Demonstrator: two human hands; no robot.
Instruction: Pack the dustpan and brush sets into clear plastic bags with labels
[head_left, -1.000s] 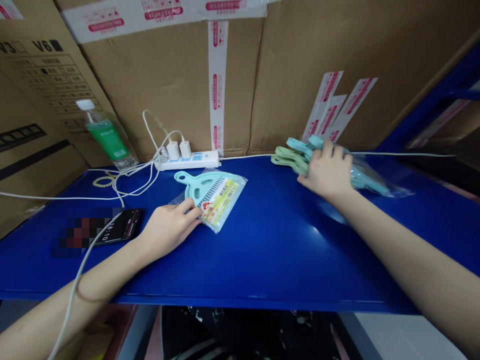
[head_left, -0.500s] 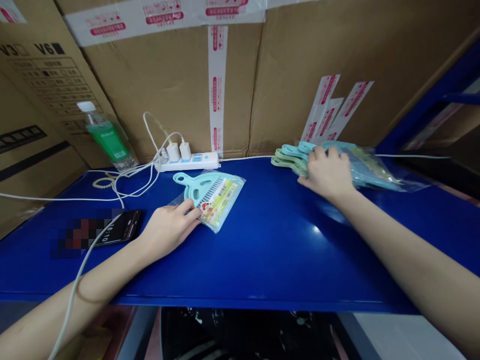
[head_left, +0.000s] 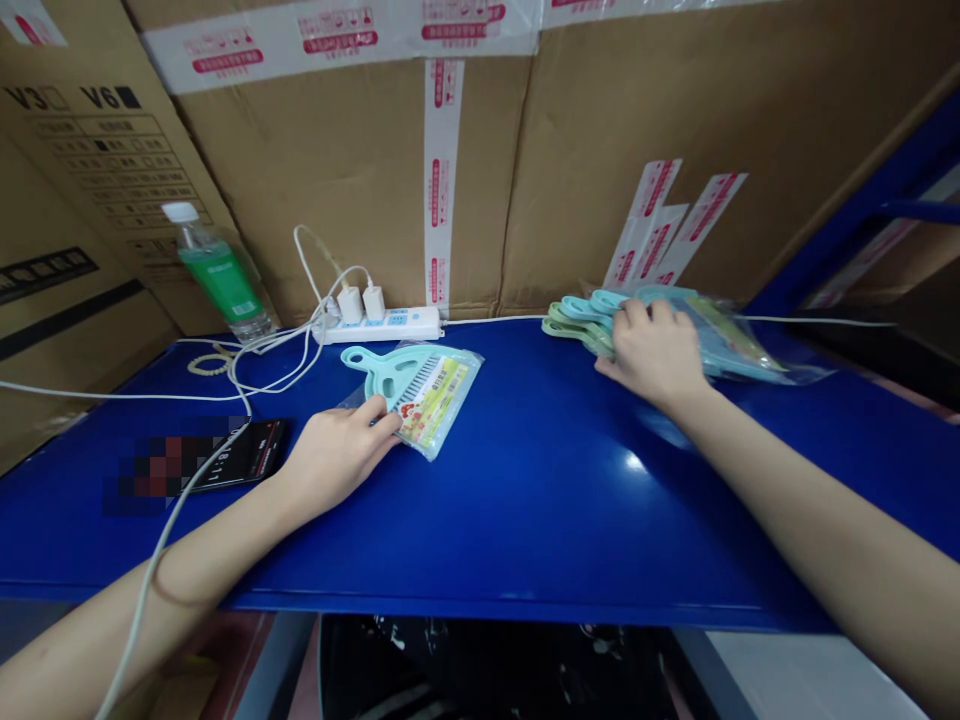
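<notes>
A packaged mini dustpan and brush set point(head_left: 442, 400), pale turquoise with a yellow-green printed card, lies on the blue table point(head_left: 510, 520) left of centre. My left hand point(head_left: 345, 445) is closed on its near left edge, thumb and fingers pinching the clear wrapper. At the back right is a pile of similar dustpan sets point(head_left: 724, 345) in clear bags, with turquoise and green loop handles pointing left. My right hand point(head_left: 652, 350) grips this pile from above, just right of the handles. Its fingertips are partly hidden among the bags.
A white power strip point(head_left: 409, 323) with plugged-in chargers sits against the cardboard boxes point(head_left: 345, 170). White cables run leftward, one crossing over my left forearm. A phone point(head_left: 247, 452), a bottle with a green label point(head_left: 225, 285) and a beaded ring point(head_left: 210, 363) are at left.
The single dustpan set has shifted very slightly left under my left hand. My right hand stays on the pile, almost unmoved. The view has tilted a little.
</notes>
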